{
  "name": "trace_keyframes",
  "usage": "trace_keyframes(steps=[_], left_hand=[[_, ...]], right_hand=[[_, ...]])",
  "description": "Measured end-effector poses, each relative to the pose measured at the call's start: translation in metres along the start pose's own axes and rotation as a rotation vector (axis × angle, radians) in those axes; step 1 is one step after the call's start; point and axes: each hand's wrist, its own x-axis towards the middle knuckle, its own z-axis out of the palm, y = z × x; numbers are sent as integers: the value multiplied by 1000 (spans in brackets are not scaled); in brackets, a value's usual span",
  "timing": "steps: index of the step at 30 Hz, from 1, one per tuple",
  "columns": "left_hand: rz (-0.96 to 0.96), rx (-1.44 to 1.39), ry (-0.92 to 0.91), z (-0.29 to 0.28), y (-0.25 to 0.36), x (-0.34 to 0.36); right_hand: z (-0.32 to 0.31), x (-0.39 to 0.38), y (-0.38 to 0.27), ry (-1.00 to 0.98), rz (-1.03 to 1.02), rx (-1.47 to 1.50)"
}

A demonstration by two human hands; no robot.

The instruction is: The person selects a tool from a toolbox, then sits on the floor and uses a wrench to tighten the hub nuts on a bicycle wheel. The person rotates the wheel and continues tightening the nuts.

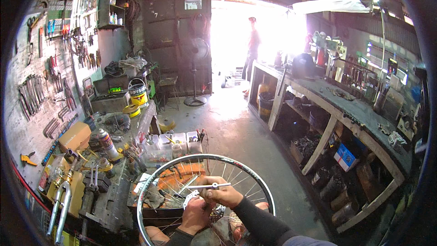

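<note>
A bicycle wheel (268,187) with a silver-and-black rim and thin spokes rests across my lap. Above its hub my right hand (223,196) is closed on a slim metal T-handle tool (200,187), whose crossbar lies nearly level. My left hand (196,216) is closed right beside it at the wheel's middle; what its fingers grip is hidden. A pale metal piece (189,198) shows at the left hand's fingertips. Part of the shiny hub (217,214) shows between the hands. My legs are partly visible below the spokes.
On the left a cluttered workbench (116,191) holds a bicycle fork (60,209), a spray can (108,143) and a paint bucket (138,93). Parts bins (177,143) stand ahead. A long bench (318,89) runs along the right. A person (252,45) stands in the bright doorway.
</note>
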Motion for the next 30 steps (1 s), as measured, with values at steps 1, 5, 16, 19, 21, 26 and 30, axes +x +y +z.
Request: trace_keyframes(steps=[1, 5, 16, 19, 21, 26, 30], left_hand=[[-15, -4, 4, 3, -7, -1], [57, -73, 123, 10, -4, 3], [72, -98, 83, 8, -10, 1], [118, 34, -2, 11, -20, 3], [32, -66, 135, 9, -4, -5], [-132, 50, 51, 5, -9, -8], [68, -30, 5, 8, -9, 1]], right_hand=[[16, -2, 3, 200, -65, -56], [54, -26, 6, 605, -156, -401], [14, -4, -7, 80, -6, -92], [50, -25, -6, 493, -137, -417], [65, -28, -1, 545, -144, -431], [8, 9, -6, -116, -81, -289], [-17, 2, 3, -105, -41, 21]])
